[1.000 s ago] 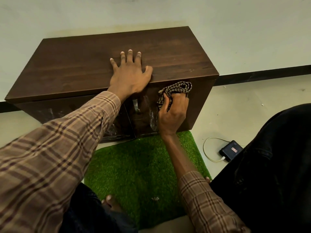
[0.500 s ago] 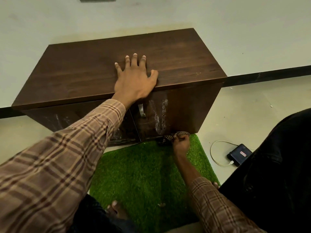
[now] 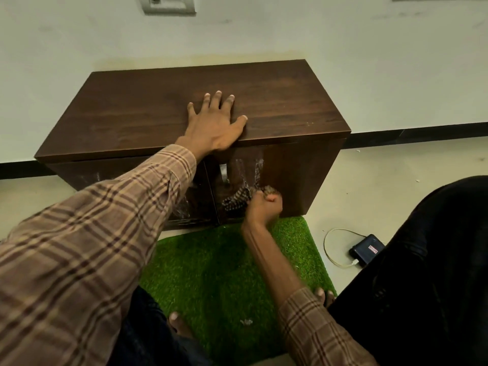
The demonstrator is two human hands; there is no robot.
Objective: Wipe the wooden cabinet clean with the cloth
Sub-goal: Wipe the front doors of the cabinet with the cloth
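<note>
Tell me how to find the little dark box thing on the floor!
Start at the wooden cabinet by the wall, then look right, past the green grass mat. The power bank lies on the pale floor, the only small dark block with a white cable looping from it.

We are looking at a wooden cabinet (image 3: 277, 101) made of dark brown wood with long grain lines, and its top is looking smooth and only a little shiny. Its front doors are shining more, and pale wet-looking streaks (image 3: 257, 171) are showing on them. A small handle (image 3: 224, 173) is gleaming like silver metal. The cloth (image 3: 237, 199) is looking soft and woven, with a dark and light check. The mat (image 3: 224, 273) is looking fuzzy and rough, like green plastic grass. The sleeve (image 3: 79, 247) is showing soft plaid cloth. The black box (image 3: 367, 250) is looking smooth, like plastic. The wall (image 3: 290, 30) is looking flat and matt.
</note>
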